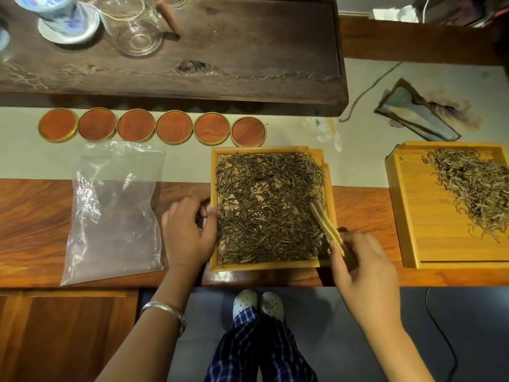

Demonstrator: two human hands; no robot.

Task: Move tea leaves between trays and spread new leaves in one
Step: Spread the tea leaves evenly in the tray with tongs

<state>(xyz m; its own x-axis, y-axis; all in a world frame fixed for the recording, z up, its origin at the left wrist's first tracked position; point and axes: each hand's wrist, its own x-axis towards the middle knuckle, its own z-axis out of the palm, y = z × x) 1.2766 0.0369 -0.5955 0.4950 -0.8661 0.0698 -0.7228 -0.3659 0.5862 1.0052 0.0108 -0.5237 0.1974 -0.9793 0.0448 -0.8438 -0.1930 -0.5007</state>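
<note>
Our left hand (187,230) holds the left rim of the middle tray (271,266) on the counter (35,216). Our right hand (363,271) has its grip closed on bamboo tongs (326,227), tips in the dark tea leaves (264,208). A second tray (429,216) of paler leaves (473,188) sits well apart, right.

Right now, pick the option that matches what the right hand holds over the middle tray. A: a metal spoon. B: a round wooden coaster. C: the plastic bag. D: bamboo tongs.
D: the right hand pinches pale bamboo tongs whose tips reach into the dark tea leaves in the middle tray, while the left hand holds that tray's left edge.
</note>
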